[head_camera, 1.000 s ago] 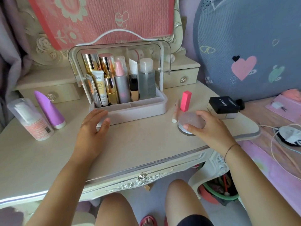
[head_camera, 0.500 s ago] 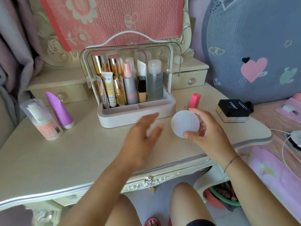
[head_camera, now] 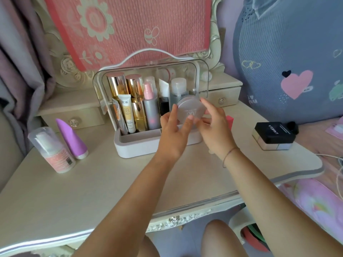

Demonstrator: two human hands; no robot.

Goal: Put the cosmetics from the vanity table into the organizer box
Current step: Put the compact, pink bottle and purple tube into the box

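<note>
I hold the compact with both hands above the front right part of the organizer. My left hand grips its lower left edge with thumb and fingers; my right hand pinches its right edge, so both hands are closed on the one item and near each other. The compact is tilted, its round lid facing me (the print on it is too blurred to read). The organizer stands on the table with its clear lid raised; bottles and tubes, including a BB tube, stand upright in its rear compartments. To the left on the table stand a pump bottle and, just beside it, a purple bottle. To the right sits a black-lidded jar, well apart from the organizer. A pink lipstick shows partly behind my right hand.
</note>
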